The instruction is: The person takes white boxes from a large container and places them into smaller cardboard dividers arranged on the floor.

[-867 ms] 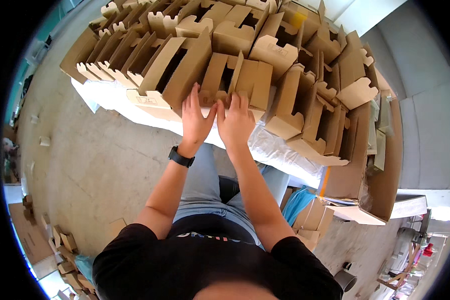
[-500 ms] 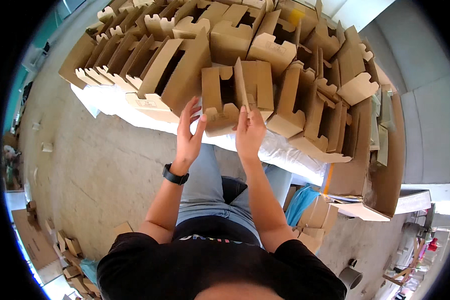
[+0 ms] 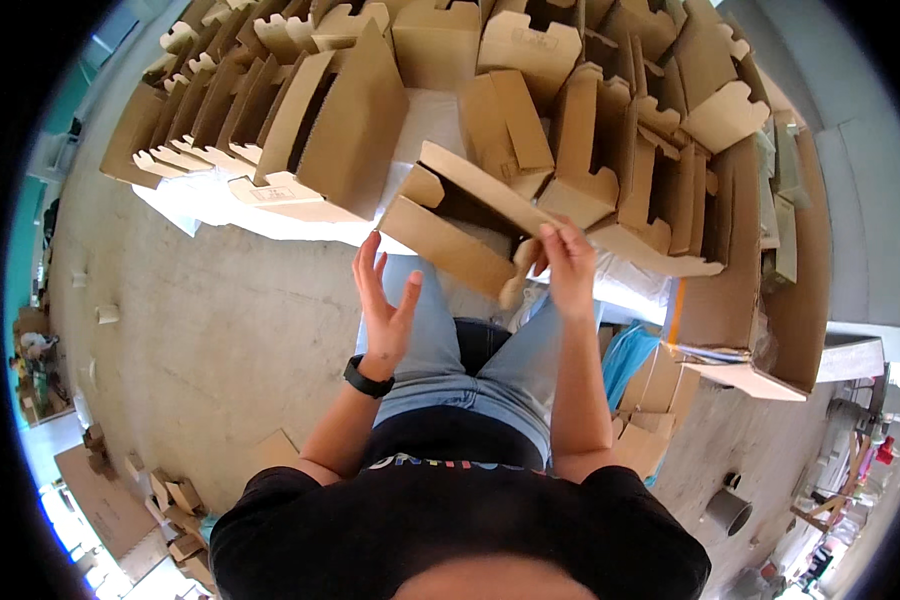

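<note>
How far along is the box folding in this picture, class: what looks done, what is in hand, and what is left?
Done: many folded cardboard boxes stand in rows on the white-covered table. In hand: the right hand grips one open box by its end flap, tilted over the table edge; the left hand is open beside it, apparently not touching. Left: this box's flaps look unclosed; flat cardboard pieces wait lower right.

Single view — head-worn fisheye, looking steeply down past the wearer's torso. Near field: both hands (image 3: 385, 310) (image 3: 570, 265) and a box (image 3: 460, 225); beyond them the counter (image 3: 210, 205) — floor (image 3: 200, 350) left, edges curving at the rim.
</note>
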A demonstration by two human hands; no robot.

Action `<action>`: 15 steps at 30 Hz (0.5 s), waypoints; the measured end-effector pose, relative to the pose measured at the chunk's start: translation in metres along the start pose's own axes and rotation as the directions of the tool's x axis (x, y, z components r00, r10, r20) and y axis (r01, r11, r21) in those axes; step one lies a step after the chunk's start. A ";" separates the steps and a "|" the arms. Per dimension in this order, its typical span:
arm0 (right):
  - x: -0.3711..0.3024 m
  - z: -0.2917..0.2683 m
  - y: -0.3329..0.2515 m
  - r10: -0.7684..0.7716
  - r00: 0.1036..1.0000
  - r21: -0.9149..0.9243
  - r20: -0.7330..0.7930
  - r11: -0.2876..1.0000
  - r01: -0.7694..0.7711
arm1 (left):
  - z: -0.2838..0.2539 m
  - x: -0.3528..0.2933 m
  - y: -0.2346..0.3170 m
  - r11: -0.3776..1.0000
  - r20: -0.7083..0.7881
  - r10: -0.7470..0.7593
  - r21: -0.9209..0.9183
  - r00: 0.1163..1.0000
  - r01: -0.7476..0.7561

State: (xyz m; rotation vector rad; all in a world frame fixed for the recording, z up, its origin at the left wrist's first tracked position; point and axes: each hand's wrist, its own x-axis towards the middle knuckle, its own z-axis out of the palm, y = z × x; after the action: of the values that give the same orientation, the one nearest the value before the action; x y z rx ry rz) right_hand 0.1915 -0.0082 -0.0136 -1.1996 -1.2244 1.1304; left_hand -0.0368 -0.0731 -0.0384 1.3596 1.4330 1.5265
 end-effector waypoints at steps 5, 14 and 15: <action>0.006 -0.027 -0.008 -0.066 0.997 -0.188 -0.024 0.980 0.061 | 0.015 -0.006 -0.001 0.999 0.084 -0.038 0.001 0.996 0.038; -0.008 -0.036 0.026 -0.055 0.987 0.266 -0.149 0.959 0.094 | 0.036 0.003 -0.013 0.973 0.235 -0.119 -0.167 0.965 0.161; -0.012 -0.037 0.030 -0.059 0.989 0.323 -0.133 0.941 0.100 | 0.035 0.003 -0.012 0.969 0.236 -0.126 -0.178 0.964 0.170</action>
State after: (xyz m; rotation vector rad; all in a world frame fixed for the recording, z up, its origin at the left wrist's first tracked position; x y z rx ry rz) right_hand 0.2283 -0.0197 -0.0439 -0.9415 -0.9383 1.1325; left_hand -0.0065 -0.0569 -0.0536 1.2311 1.1840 1.3337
